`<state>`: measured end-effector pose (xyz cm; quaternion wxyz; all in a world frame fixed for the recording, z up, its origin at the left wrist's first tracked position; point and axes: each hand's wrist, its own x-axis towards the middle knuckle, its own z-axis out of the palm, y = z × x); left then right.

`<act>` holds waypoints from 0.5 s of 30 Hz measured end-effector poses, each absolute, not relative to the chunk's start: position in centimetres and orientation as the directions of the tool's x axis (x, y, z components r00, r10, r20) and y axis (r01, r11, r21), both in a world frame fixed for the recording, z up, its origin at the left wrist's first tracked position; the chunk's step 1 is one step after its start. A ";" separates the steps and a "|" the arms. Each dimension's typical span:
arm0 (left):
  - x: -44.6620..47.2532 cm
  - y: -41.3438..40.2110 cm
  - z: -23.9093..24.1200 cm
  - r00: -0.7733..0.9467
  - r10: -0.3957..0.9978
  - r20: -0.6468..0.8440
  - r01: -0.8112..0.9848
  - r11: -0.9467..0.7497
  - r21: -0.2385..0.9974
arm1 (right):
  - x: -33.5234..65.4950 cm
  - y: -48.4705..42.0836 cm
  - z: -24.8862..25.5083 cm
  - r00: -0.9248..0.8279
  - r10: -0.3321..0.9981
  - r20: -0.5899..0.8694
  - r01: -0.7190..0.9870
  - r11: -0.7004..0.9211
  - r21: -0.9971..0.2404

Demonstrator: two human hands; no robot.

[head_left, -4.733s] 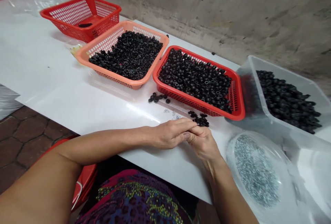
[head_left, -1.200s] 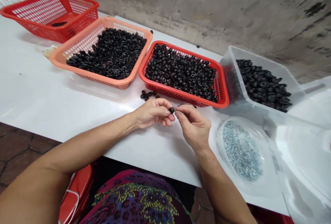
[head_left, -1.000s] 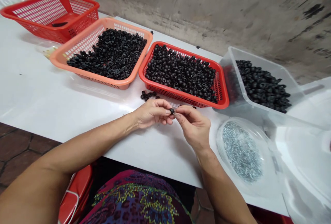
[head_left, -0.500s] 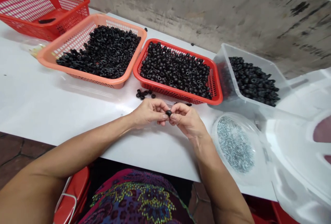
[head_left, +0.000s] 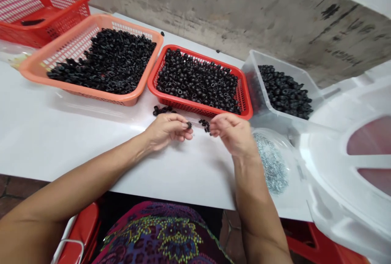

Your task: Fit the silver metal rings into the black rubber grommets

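Note:
My left hand (head_left: 166,130) is closed in a pinch on a small black ring-shaped part (head_left: 189,125), just above the white table (head_left: 61,134). A short gap to the right, my right hand (head_left: 233,134) has its fingers curled together; what they hold is too small to make out. A few loose black parts (head_left: 205,124) lie on the table between the hands. Right behind them stands a red basket (head_left: 247,109) full of black parts.
An orange basket (head_left: 33,66) of black parts and a red basket (head_left: 58,16) sit at the left. A clear tub (head_left: 253,62) of black parts stands at the right. Small metal pieces fill a clear dish (head_left: 271,162). A large white plastic object (head_left: 342,166) fills the right edge.
My hands, which were joined around the black part, have drawn apart. The left keeps the part. The view has swung to the right.

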<state>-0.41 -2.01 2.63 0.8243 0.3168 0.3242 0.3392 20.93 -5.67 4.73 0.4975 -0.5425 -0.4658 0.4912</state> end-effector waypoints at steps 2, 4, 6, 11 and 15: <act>-0.6 -1.7 2.9 0.512 0.791 -0.336 -0.415 0.570 0.709 | 23.2 -5.7 5.7 0.260 0.964 0.046 0.198 -0.007 -0.980; -0.7 -1.5 3.0 0.496 0.802 -0.333 -0.451 0.565 0.690 | 25.3 -5.8 6.2 0.288 0.949 0.131 0.471 -0.021 -0.882; -0.9 -1.4 3.1 0.498 0.806 -0.319 -0.469 0.560 0.683 | 26.4 -6.1 6.2 0.228 0.961 0.155 0.694 -0.049 -0.719; -1.0 -1.1 3.2 0.490 0.828 -0.271 -0.502 0.522 0.690 | 25.2 -6.5 4.5 0.016 0.982 0.191 0.875 0.079 -0.478; -1.2 -0.8 2.9 0.463 0.839 -0.286 -0.517 0.517 0.682 | 23.2 -6.3 2.7 -0.167 0.975 0.145 0.941 0.201 -0.273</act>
